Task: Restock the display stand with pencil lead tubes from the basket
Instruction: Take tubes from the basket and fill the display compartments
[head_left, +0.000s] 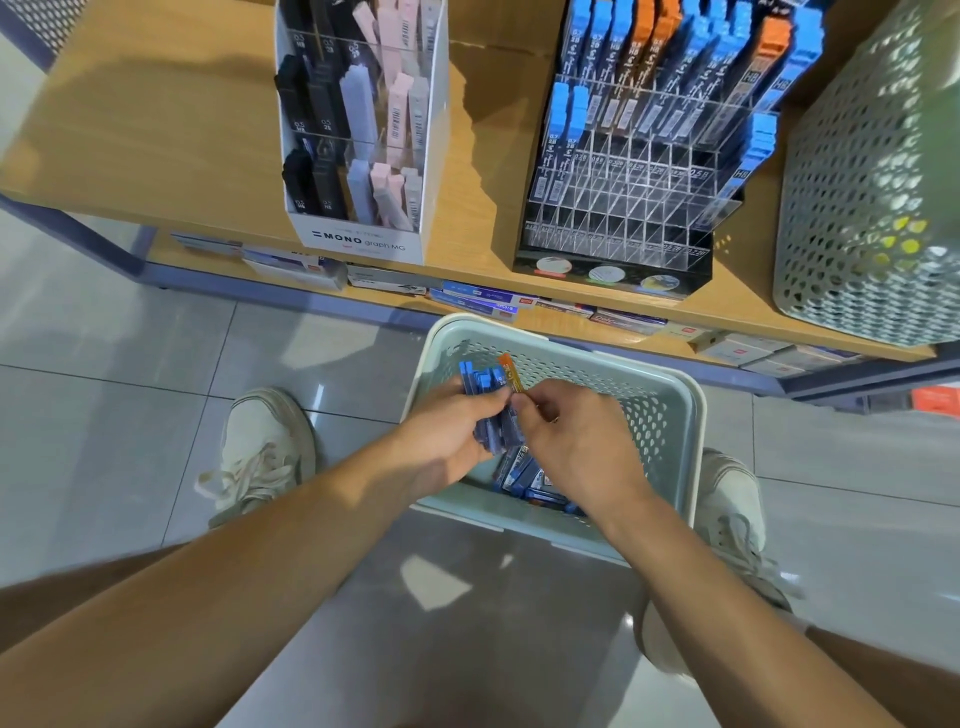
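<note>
Pencil lead tubes (480, 382): blue bunch gripped in left hand (447, 439), fingers curled round it, above basket (693, 415) on floor (130, 415). Right hand (576, 441) thumb and forefinger pinch orange-capped tube (510, 373) beside bunch's far end. More tubes loose in basket bottom. Display stand (623, 208) on shelf (156, 130), well apart

Your left hand (447, 436) grips a bundle of blue pencil lead tubes (483, 382) over the basket (691, 415), which stands on the floor (104, 364). Your right hand (576, 441) pinches an orange-capped tube (510, 373) beside the bundle. The display stand (623, 208) on the shelf (156, 130) holds blue and orange tubes in its rear rows.
</note>
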